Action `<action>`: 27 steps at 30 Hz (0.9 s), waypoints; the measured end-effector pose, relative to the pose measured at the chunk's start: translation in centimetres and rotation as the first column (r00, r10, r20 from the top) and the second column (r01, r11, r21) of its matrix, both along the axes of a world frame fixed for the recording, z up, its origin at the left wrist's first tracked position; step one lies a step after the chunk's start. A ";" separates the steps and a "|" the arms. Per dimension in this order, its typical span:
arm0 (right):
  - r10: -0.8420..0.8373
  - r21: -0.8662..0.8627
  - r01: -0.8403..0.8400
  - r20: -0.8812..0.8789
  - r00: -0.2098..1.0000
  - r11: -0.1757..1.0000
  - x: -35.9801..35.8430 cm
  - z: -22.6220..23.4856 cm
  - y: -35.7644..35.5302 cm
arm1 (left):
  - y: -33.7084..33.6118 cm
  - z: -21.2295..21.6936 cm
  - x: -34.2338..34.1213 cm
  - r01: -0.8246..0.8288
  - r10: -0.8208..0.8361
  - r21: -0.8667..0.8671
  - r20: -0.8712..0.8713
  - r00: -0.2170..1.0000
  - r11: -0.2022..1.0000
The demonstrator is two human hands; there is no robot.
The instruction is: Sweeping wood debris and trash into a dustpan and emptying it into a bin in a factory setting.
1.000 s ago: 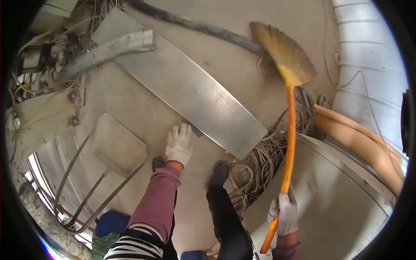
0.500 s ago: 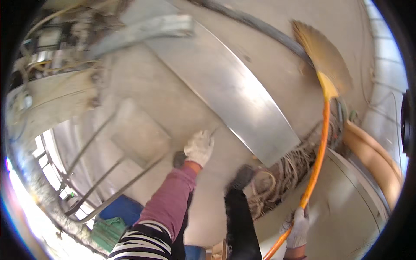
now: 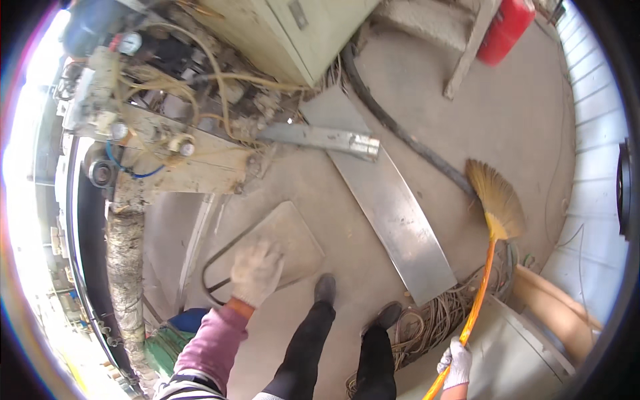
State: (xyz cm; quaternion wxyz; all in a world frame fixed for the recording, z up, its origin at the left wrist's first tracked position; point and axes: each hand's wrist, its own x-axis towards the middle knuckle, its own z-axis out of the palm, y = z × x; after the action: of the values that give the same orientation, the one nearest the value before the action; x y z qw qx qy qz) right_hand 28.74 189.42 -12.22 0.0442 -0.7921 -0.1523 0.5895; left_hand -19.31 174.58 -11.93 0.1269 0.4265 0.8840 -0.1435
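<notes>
My right hand [image 3: 455, 362], in a white glove, grips the orange handle of a broom [image 3: 495, 203] at the lower right; its straw head rests on the concrete floor beside a long metal sheet [image 3: 393, 207]. My left hand [image 3: 255, 271], also gloved, hangs open above a flat square metal plate [image 3: 290, 237] and a bent metal rod [image 3: 217, 267] on the floor, touching nothing that I can make out. My two dark shoes stand just below the sheet's near end.
A machine with hoses and gauges [image 3: 160, 100] fills the upper left. A black cable [image 3: 400, 133] crosses the floor. A tangle of wire [image 3: 427, 320] lies by my right foot. A red canister [image 3: 507, 27] stands at the top. A grey cabinet [image 3: 520, 347] is at the lower right.
The view has swung up and left, bringing the machine into sight. My left hand has come off the metal sheet's end and now hovers over the square plate. The broom stays in my right hand.
</notes>
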 end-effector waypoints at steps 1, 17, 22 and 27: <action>-0.041 -0.018 0.042 0.029 0.999 0.999 0.6 1.4 0.1 | -1.1 2.8 -0.5 0.115 -0.106 0.114 -0.080 0.991 0.987; 0.165 0.133 -0.131 -0.289 0.943 0.982 -2.6 22.9 2.5 | -3.3 10.6 -2.8 -0.894 0.411 0.089 0.865 0.288 0.439; 0.363 0.279 -0.280 -0.320 0.875 0.919 -3.2 17.9 11.8 | 8.7 16.8 -0.9 -0.752 0.428 0.438 0.631 0.647 0.492; 0.648 0.094 -0.663 0.145 0.747 0.743 -1.1 15.3 24.5 | 21.7 26.4 2.4 -0.866 0.225 0.346 0.869 0.441 0.360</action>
State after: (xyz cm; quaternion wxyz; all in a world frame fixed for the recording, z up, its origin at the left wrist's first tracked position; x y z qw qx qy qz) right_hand 27.67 213.88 3.03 -0.1188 -0.7120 -0.4638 0.5137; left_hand -16.89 196.27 14.46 0.2971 0.0925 0.8208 0.4791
